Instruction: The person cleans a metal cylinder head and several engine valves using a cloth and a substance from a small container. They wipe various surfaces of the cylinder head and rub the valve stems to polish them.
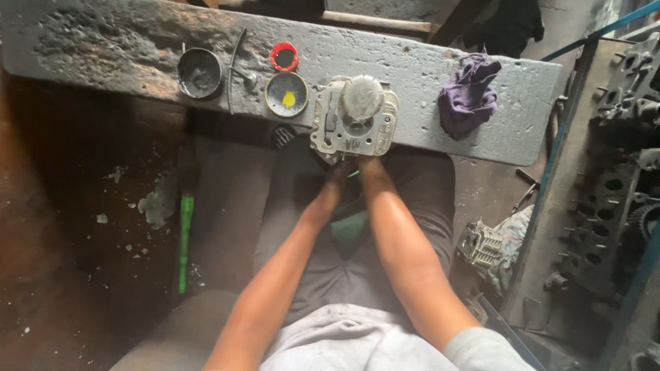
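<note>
Reaching both hands under the near edge of the cylinder head (354, 117) on the worktop (426, 62), my left hand (338, 173) and right hand (366, 163) have grips I cannot tell, so I'd keep it steady.

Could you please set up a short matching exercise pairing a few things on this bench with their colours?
Things:
1. rag
2. small ring-shaped lid
3. round tin with a blob of paste
4. engine part at the hands

Colours:
A. red
B. pale grey metal
C. purple
D. yellow blob inside

Pairs: 1-C, 2-A, 3-D, 4-B
</note>
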